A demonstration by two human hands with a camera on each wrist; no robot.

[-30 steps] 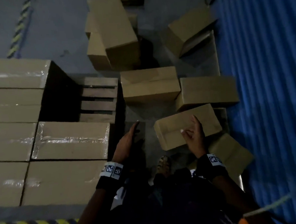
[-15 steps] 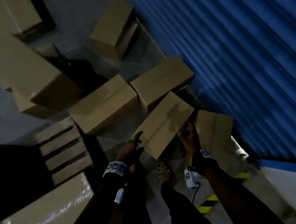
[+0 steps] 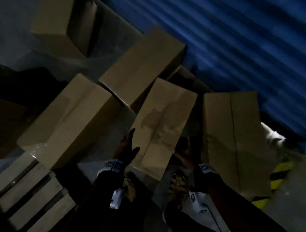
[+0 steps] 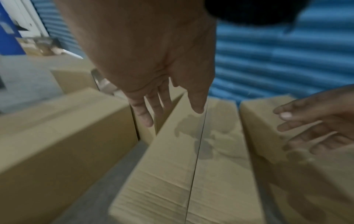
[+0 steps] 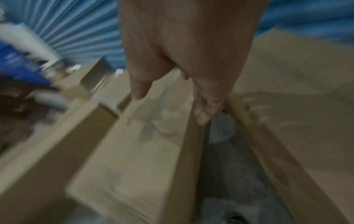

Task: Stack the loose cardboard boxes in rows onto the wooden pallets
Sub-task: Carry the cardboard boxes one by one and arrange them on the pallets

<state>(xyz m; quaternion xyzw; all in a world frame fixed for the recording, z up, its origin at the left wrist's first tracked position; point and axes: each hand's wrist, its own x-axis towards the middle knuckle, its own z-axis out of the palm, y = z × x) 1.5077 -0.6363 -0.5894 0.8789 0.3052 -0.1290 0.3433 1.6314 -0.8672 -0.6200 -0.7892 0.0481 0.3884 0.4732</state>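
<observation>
A stained cardboard box (image 3: 163, 122) lies end-on in front of me among the loose boxes on the floor. My left hand (image 3: 130, 145) is at its left side. In the left wrist view the left hand (image 4: 172, 115) has straight fingers reaching down that side of the box (image 4: 201, 166), with the thumb over the top seam. My right hand (image 3: 187, 149) is at the box's right side. In the right wrist view the right hand (image 5: 172, 103) also has straight fingers along the edge of the box (image 5: 143, 151). Neither hand grips it. A wooden pallet (image 3: 32, 202) shows at lower left.
Loose boxes crowd around: one to the left (image 3: 69, 120), one behind (image 3: 142, 63), one on the right (image 3: 233, 138), and a farther one (image 3: 64, 24). A blue corrugated wall (image 3: 233, 40) runs along the right. Yellow-black floor tape (image 3: 279, 175) lies at the right, and my feet stand below the box.
My view has swung right, away from the stacked pallet towards the blue wall. My right hand slid off the box top to its right side. My left hand came up to its left side.
</observation>
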